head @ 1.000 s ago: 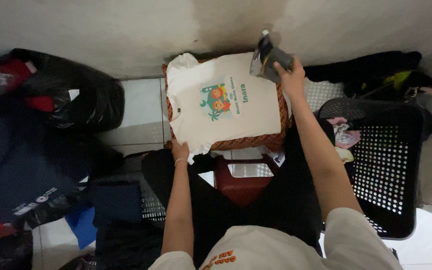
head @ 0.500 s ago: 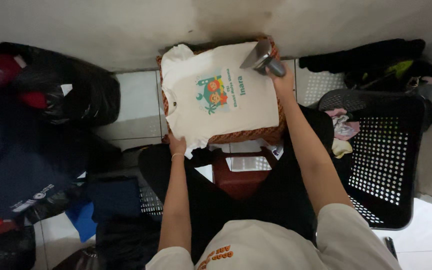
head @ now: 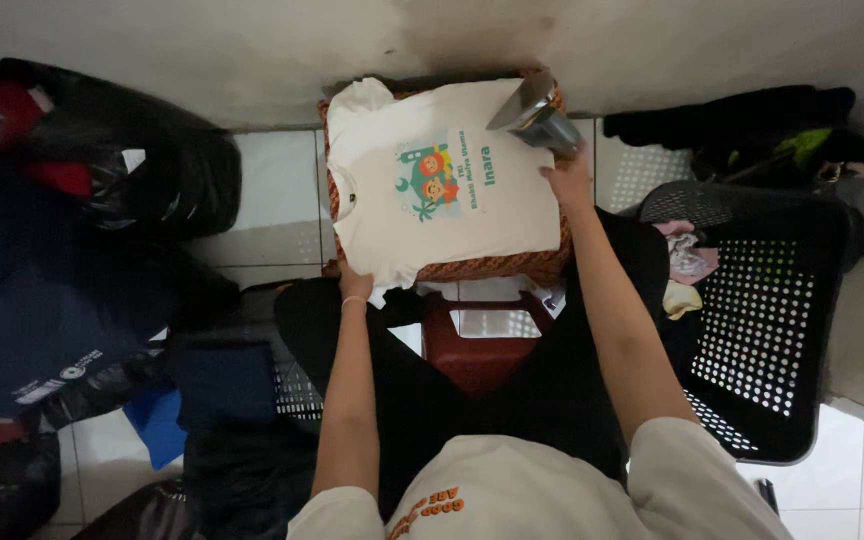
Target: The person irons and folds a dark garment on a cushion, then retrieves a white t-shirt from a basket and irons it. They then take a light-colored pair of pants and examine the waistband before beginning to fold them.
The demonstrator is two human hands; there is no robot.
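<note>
Baskets of clothes stand all round, and the cream T-shirt lies flat on the patterned ironing pad by the wall. The right hand is closed on the iron; the left hand pins the shirt's near edge. Left resting, the iron might scorch the cloth, or it could slip toward the left hand's fingers.

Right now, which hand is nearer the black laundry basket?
Right. The right hand holds an iron on the shirt beside the black laundry basket; the left hand pins the shirt's far hem.
</note>
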